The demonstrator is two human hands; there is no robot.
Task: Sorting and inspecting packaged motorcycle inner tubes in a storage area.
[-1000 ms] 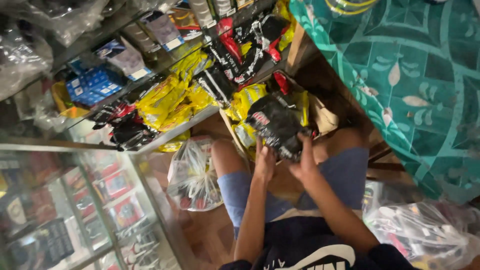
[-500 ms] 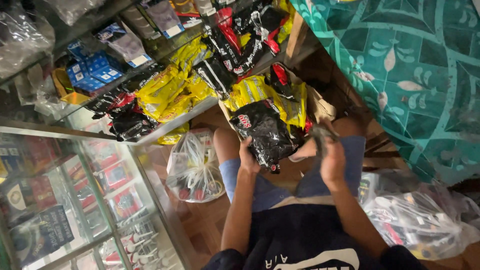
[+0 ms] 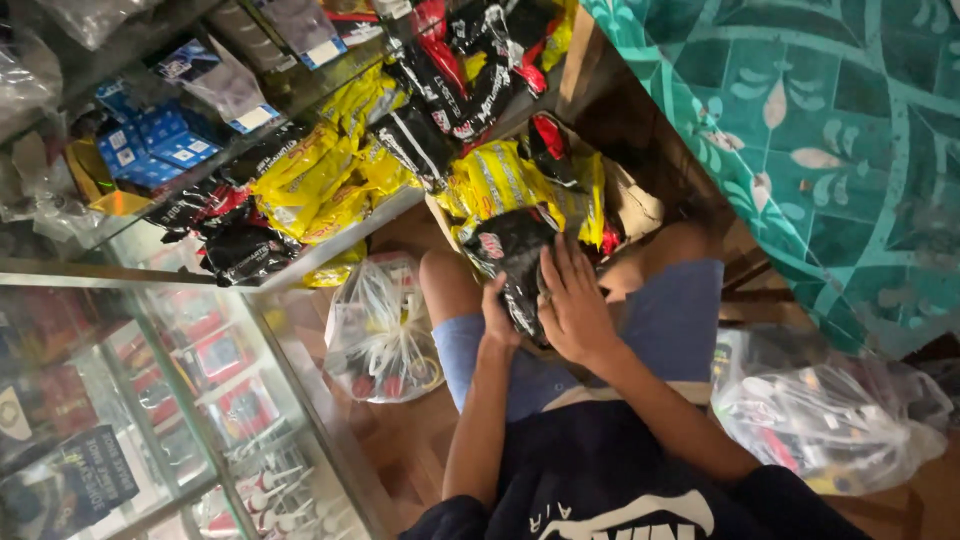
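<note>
Both hands on a black snack packet over the lap

The left hand (image 3: 497,318) grips the black packet's (image 3: 512,262) near edge; the right hand (image 3: 572,305) lies flat on it, fingers spread wide. Yellow packets (image 3: 500,185) sit in a box just beyond; a clear plastic bag (image 3: 380,330) rests on the floor to the left.

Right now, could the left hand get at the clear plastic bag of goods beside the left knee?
Probably not yet: the left hand grips the black packet; otherwise nothing blocks the clear plastic bag.
</note>
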